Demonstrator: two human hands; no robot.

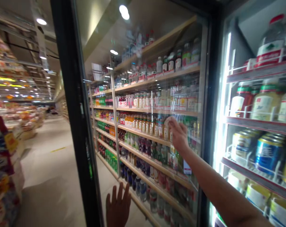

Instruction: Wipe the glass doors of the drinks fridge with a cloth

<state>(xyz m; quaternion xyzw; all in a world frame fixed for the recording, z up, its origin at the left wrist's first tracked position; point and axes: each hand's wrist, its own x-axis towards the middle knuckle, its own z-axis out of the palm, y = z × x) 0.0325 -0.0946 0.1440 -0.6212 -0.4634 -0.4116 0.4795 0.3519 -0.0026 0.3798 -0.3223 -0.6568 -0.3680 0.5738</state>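
Observation:
My right hand (179, 134) reaches up across the open glass door (143, 75) of a drinks fridge. Its fingers press a small pale cloth (170, 121) against the pane; the cloth is blurred and mostly covered by the fingers. Low in the view, my left hand (118, 205) is raised in front of the lower part of the same door. Its fingers are stretched upward and apart, with nothing in them; I cannot tell whether it touches the glass.
The black door frame (73, 104) stands to the left. At right, lit fridge shelves (258, 124) hold bottles and cans, including a blue can (268, 153). Store shelves with drinks (143, 135) show in the pane. An aisle floor (48, 176) runs past packaged goods (3, 164).

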